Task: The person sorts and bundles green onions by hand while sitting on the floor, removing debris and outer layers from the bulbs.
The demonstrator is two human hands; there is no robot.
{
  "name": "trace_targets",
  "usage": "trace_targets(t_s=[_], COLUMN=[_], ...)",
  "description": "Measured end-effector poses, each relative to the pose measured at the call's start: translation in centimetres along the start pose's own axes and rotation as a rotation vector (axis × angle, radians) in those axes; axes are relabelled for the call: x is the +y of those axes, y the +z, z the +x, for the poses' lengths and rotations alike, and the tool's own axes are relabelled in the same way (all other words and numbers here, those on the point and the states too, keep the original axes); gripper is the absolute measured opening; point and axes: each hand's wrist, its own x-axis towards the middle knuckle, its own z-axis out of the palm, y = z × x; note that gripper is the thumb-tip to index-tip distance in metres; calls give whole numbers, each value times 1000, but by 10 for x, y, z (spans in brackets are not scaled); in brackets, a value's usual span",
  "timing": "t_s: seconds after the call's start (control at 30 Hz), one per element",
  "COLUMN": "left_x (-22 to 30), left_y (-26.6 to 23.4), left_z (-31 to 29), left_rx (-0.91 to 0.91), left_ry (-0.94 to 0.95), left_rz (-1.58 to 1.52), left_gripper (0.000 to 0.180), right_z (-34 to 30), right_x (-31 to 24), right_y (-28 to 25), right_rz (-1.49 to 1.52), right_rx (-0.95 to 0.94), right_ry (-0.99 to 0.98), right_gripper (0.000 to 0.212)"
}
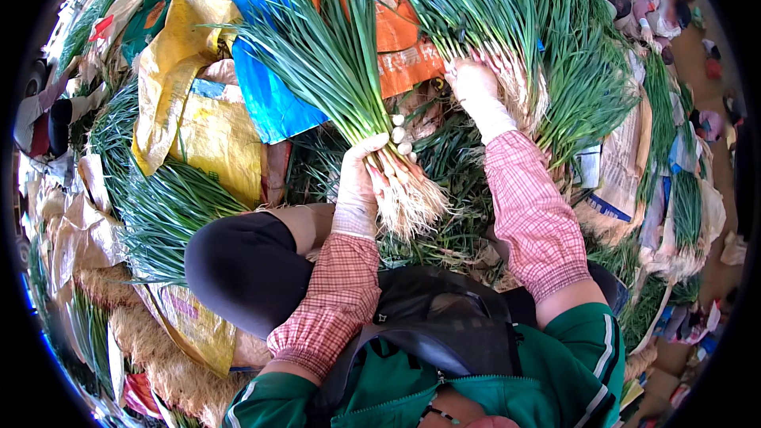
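Observation:
My left hand, in a pale glove with white-covered fingertips, is wrapped round a bunch of green onions. The leaves point up and away to the left, and the pale roots hang down over my lap. To the right, my right hand reaches into a larger heap of green onions. Its fingers close on the white stems at the heap's near edge, and some fingertips are hidden among them. Red checked sleeves cover both my forearms.
A blue and orange plastic sheet lies beyond the left bunch, with a yellow woven sack beside it. Loose leaves litter the ground between my knees. More onion piles lie left and right. Another person is at the far right.

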Motion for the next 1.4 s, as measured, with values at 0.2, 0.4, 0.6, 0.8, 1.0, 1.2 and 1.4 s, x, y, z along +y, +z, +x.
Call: trace_targets(t_s=[0.2,0.4,0.6,0.8,1.0,1.2,1.4], left_x=[-2,0,-3,11,2,1,7], left_y=[-2,-8,-2,-4,3,6,0], left_z=[0,-2,-2,-6,-7,-5,-5], left_rx=[32,-48,-11,-87,-82,-175,-200], left_ry=[-9,2,-21,30,21,7,40], left_rz=[-1,-45,-22,-20,-65,-132,-125], left_gripper=[48,47,47,48,46,47,47], right_z=[-49,-151,-30,15,-14,23,-59], right_x=[9,-2,-8,-18,-19,-10,-37], right_y=[-21,12,-13,2,3,11,-5], right_rz=[630,-1,811,946,901,499,697], right_rx=[59,-912,106,83,125,326,-228], right_ry=[138,-465,28,62,37,-86,-59], right_gripper=[16,18,25,10,19,14,16])
